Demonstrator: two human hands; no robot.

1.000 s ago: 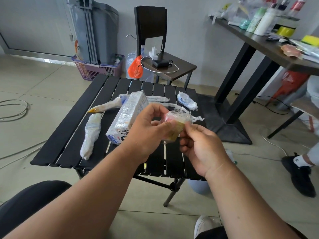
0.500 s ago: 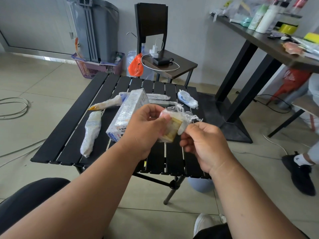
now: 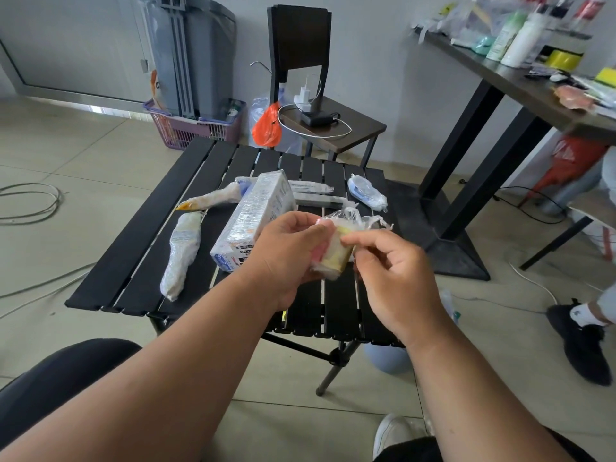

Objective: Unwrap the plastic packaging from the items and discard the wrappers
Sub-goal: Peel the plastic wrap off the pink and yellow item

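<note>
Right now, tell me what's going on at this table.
A person is unwrapping a small pink and yellow item over the black table. The left hand grips it while the right hand pinches its plastic wrap, which is bunched loose at the top but not off. Still wrapped on the table lie a box, a tube and a few smaller items.

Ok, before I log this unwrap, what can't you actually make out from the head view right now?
- Held item: identity unclear; left hand, right hand and crumpled plastic wrap cover most of it.
- White box: label print too small to read, near corner behind the left hand.
- Blue object under the black table: mostly hidden by tabletop and right forearm.
</note>
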